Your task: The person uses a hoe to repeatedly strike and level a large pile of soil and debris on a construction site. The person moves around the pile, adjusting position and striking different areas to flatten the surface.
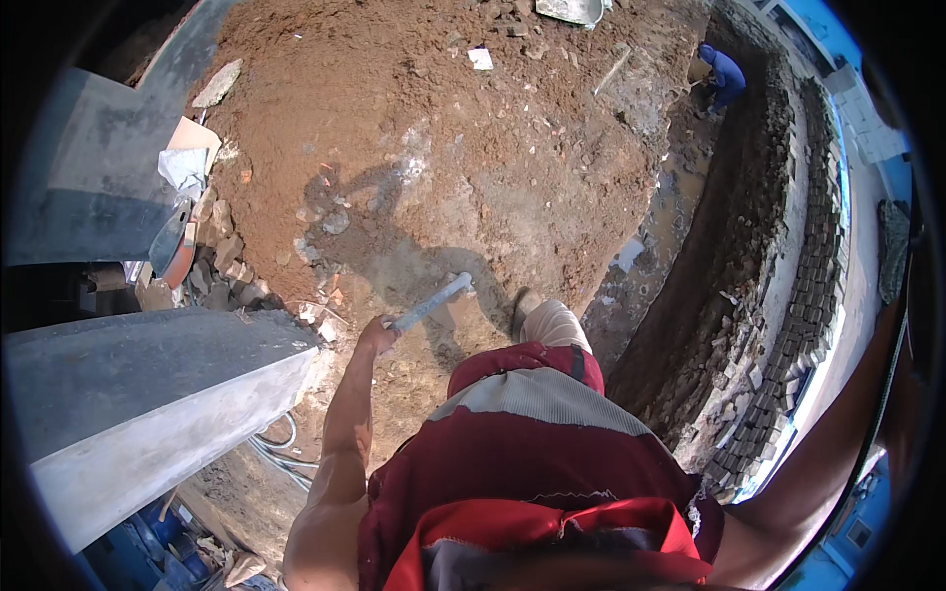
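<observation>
My left hand [378, 336] is closed round one end of a short grey pipe-like bar [432, 303]. The bar slants away to the right, over the brown soil [463, 207] in front of my feet. From this view I cannot tell whether its far end touches the ground. My right arm [788, 502] reaches out and up along the right side, and its hand is lost beyond the dark rim. A thin black cord [880, 433] runs close beside that arm.
A trench [680, 256] with wet ground runs along the right, where a person in blue [724, 75] bends over. Stacked pavers [783, 384] line its far side. At left are a concrete beam [177, 394], broken stones [225, 246] and coiled hose [276, 451].
</observation>
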Tool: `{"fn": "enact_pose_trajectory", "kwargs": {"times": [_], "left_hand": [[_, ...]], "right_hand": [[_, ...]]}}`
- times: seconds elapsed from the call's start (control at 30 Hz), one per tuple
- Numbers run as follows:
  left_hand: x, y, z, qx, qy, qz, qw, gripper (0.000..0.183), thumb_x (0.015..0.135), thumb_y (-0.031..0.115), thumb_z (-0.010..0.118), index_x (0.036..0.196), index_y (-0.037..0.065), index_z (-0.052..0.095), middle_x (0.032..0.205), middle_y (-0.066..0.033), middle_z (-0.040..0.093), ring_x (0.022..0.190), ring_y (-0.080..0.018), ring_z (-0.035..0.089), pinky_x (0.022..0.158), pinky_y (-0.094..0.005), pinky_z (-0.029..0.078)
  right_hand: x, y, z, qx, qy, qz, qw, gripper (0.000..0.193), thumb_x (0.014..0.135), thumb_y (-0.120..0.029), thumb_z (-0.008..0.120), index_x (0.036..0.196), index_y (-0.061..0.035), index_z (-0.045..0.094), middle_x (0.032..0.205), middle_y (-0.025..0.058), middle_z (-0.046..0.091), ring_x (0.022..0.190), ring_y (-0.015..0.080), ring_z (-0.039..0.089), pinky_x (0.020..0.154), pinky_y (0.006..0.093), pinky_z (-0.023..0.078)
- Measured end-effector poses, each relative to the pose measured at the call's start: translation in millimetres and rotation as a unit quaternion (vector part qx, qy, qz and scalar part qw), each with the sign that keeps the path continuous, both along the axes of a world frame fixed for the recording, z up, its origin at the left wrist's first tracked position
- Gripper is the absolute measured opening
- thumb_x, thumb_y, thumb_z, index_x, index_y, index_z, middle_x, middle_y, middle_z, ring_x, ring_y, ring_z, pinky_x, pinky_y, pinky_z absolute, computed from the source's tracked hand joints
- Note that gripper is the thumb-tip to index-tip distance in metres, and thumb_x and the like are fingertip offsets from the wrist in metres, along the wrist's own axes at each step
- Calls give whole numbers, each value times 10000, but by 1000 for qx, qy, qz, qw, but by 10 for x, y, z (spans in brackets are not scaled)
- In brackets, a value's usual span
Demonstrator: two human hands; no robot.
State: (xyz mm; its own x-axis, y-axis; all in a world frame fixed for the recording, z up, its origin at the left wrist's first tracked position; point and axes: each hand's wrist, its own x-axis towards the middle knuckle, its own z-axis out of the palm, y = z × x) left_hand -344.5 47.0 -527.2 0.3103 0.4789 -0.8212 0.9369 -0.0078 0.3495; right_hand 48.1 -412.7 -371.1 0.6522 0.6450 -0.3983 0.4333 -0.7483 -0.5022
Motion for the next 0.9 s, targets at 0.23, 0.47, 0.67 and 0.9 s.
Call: {"fn": "enact_pose_trajectory", "kwargs": {"times": [0.23,0.47,0.67,0.9], "left_hand": [[57,-334,-98,-11,20,11,1000,534,872,219,775,1374,158,603,1021,-149,723,814,-220,726,569,-426,582],[281,-790,-262,-19,11,-79,997,561,902,166,701,1445,212,567,979,-102,729,781,-203,679,670,-371,551],[477,-1102,-231,-185,-14,25,982,548,927,23,584,1450,187,584,933,-77,708,683,-183,641,584,-357,554],[493,-1231,-709,-280,-78,67,954,585,879,-62,638,1409,181,605,873,-64,645,728,-193,615,571,-369,566]], "right_hand": [[1200,1101,2682,211,-245,137,936,637,980,-530,555,1365,-24,592,1376,192,571,1285,309,531,1080,399,436],[1337,953,4130,328,-509,151,781,640,978,-518,559,1377,-18,581,1416,206,556,1316,322,517,1095,403,429],[1982,1495,2334,239,-403,32,883,644,976,-508,563,1388,-13,572,1450,219,543,1343,332,506,1107,407,423],[1155,1074,-2269,-124,339,128,924,396,983,-368,591,1266,-92,601,1112,118,604,1027,252,563,862,403,459]]}}
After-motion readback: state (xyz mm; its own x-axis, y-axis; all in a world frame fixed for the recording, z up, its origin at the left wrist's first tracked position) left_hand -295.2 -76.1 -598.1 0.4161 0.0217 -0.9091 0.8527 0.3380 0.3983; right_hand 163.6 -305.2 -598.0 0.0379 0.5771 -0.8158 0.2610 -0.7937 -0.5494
